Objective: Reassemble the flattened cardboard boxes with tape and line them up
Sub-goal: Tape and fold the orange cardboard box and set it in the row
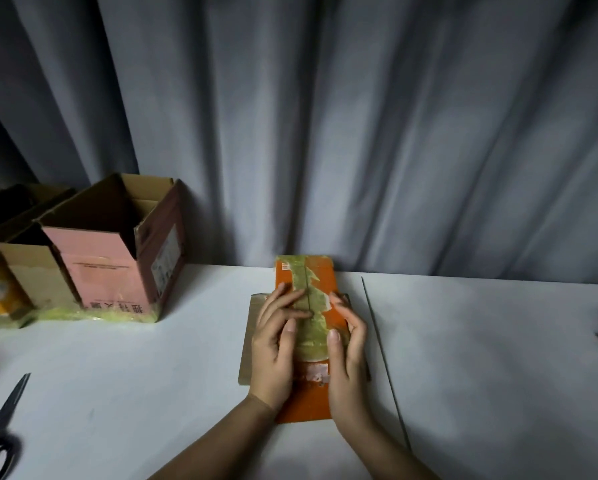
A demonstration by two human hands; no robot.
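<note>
An orange cardboard box (304,400) lies on the white table (152,368) in front of me, its flaps closed and a yellowish tape strip (308,327) running along the middle seam. My left hand (273,348) presses flat on the left flap with its fingers on the tape. My right hand (348,358) rests on the right flap, fingers curled over the box's right edge. Both thumbs lie beside the tape. Brown cardboard (251,341) pokes out from under the box on the left.
Along the back left stands a pink open-topped box (117,271) with taped base, a brown box (31,271) beside it. Black scissors (3,424) lie at the front left. A seam in the table (384,358) runs right of the box. Grey curtain behind.
</note>
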